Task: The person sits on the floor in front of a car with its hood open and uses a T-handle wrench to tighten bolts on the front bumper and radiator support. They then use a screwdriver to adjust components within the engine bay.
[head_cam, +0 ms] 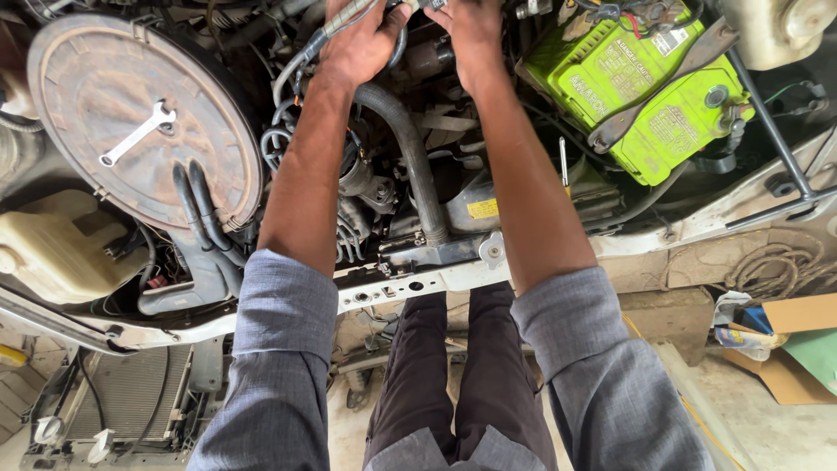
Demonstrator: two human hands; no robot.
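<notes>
I lean over an open car engine bay. My left hand (359,39) is closed around a grey braided hose or tool handle (344,16) at the top edge of the view. My right hand (475,35) reaches beside it, fingers curled on a small metal part that the frame's top edge cuts off. A thick black rubber hose (411,153) curves down between my forearms. Both grey sleeves are rolled to the elbow.
A round rusty air-cleaner lid (96,87) with a spanner (138,133) lying on it sits at left. A bright green battery (645,87) under a metal clamp is at right. A cream fluid tank (48,253), a white front crossmember (418,283), a radiator (122,397) and cardboard (789,344) on the floor.
</notes>
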